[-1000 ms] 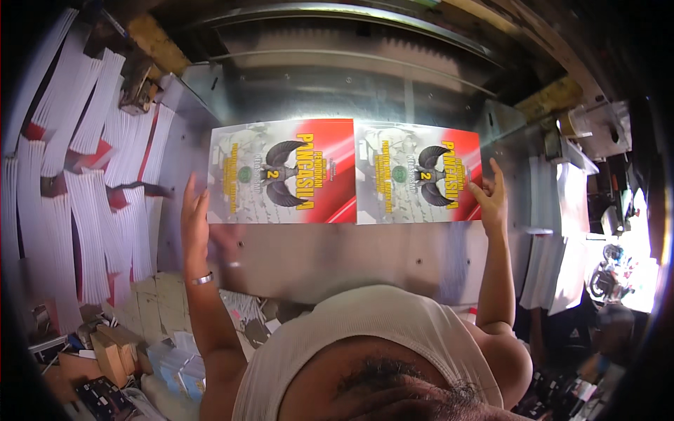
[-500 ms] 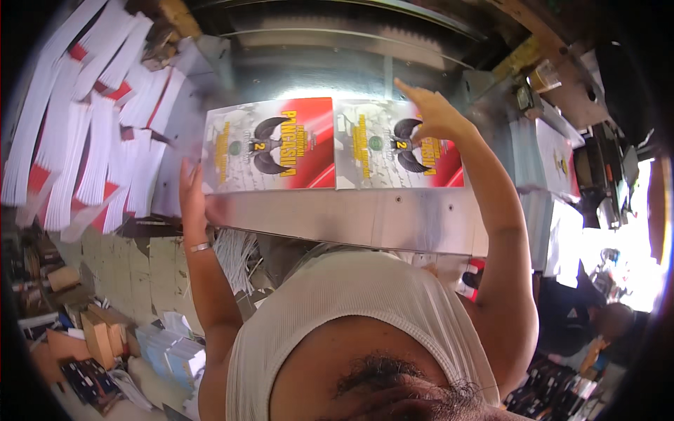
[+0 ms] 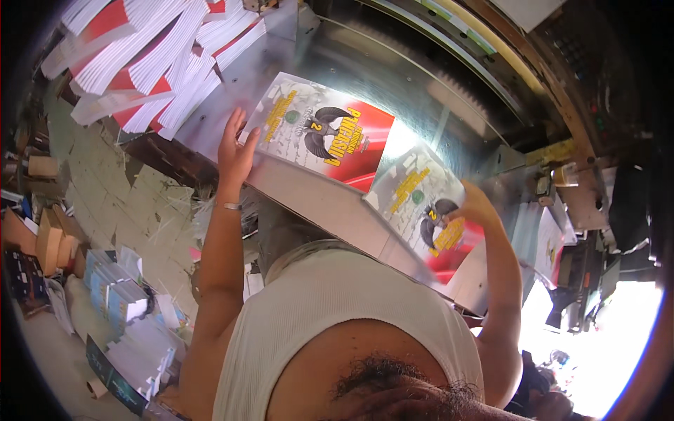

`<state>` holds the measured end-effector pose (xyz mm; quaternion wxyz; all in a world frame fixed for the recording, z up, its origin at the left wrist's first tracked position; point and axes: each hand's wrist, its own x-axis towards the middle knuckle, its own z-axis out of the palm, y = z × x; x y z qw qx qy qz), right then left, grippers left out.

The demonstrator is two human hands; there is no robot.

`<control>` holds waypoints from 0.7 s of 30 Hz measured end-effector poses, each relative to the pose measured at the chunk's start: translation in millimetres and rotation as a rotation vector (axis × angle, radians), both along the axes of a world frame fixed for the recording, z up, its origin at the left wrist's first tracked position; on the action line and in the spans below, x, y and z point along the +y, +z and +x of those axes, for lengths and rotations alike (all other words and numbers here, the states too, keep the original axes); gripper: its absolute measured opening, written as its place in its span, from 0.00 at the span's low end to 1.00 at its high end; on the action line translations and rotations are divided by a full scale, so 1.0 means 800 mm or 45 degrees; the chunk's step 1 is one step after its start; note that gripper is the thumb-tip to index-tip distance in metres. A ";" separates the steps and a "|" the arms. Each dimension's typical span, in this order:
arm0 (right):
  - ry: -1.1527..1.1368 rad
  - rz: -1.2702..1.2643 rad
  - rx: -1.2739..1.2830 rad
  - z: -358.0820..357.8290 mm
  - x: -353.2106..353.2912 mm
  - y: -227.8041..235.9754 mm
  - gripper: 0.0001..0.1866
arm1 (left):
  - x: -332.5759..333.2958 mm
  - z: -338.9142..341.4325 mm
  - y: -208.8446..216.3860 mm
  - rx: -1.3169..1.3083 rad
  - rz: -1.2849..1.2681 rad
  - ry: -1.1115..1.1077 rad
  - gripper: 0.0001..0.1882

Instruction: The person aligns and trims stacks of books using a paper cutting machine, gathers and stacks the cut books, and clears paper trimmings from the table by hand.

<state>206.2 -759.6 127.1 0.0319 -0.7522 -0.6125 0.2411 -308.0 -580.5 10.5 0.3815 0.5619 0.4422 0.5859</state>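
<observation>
Two matching books lie on a metal worktable, with red, white and grey covers showing a black winged emblem. The left book [image 3: 303,118] rests flat, and my left hand [image 3: 237,149] is beside its left edge, fingers spread, thumb close to the corner. The right book [image 3: 411,191] is turned out of line with the other and sits closer to my body. My right hand [image 3: 474,209] grips that book at its far right side, thumb on the cover; the fingers behind are partly hidden. Whether it is one copy or a stack, I cannot tell.
Fanned piles of white booklets with red covers [image 3: 158,56] fill the left side. A metal machine frame [image 3: 421,42] runs along the back. More books [image 3: 544,242] stand at the right. Paper bundles [image 3: 119,288] and paper scraps lie on the floor at left.
My view has swung round. The right book, earlier side by side with the left one, has been turned and drawn toward me; my right hand, open above it before, has closed on it.
</observation>
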 end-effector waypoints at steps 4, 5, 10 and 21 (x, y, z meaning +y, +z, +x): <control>-0.409 -0.072 0.717 0.003 -0.042 -0.015 0.23 | 0.007 -0.015 0.002 0.024 0.060 0.042 0.33; -0.403 -0.082 0.702 -0.005 -0.054 -0.009 0.23 | 0.011 -0.020 -0.001 0.023 0.063 0.048 0.32; -0.209 0.269 0.390 -0.122 -0.088 0.134 0.16 | 0.017 -0.031 -0.011 -0.091 -0.023 0.065 0.30; 0.463 0.695 -0.204 -0.241 0.014 0.313 0.17 | -0.017 -0.037 0.011 -0.001 0.104 -0.006 0.29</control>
